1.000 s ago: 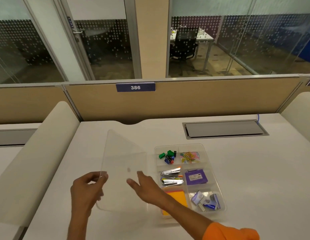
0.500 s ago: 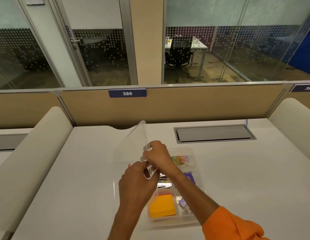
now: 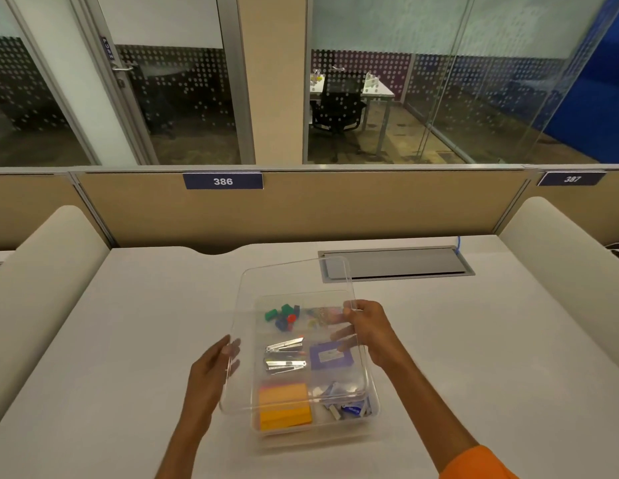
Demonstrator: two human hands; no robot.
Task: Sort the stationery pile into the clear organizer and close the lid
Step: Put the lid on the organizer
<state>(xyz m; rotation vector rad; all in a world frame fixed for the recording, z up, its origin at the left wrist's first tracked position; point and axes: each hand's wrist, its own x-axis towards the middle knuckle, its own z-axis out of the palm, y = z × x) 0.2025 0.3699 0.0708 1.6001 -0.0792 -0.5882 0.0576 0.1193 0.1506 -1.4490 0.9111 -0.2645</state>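
A clear organizer (image 3: 373, 411) sits on the white desk with sorted stationery in its compartments: coloured clips (image 3: 282, 317), metal staplers (image 3: 285, 356), a purple box (image 3: 330, 357) and orange sticky notes (image 3: 284, 406). The clear lid (image 3: 294, 281) hovers flat just above the organizer, shifted a little to the left and far side. My left hand (image 3: 214, 368) grips the lid's left edge. My right hand (image 3: 367, 326) grips its right edge.
A grey cable hatch (image 3: 394, 264) is set into the white desk (image 3: 145, 323) behind the organizer. A tan partition (image 3: 335, 209) marked 386 closes the far side. Padded cream dividers (image 3: 42, 278) flank the desk left and right.
The lid was lifted from the desk at the left, swung up on edge, and now lies flat over the organizer, held at both sides.
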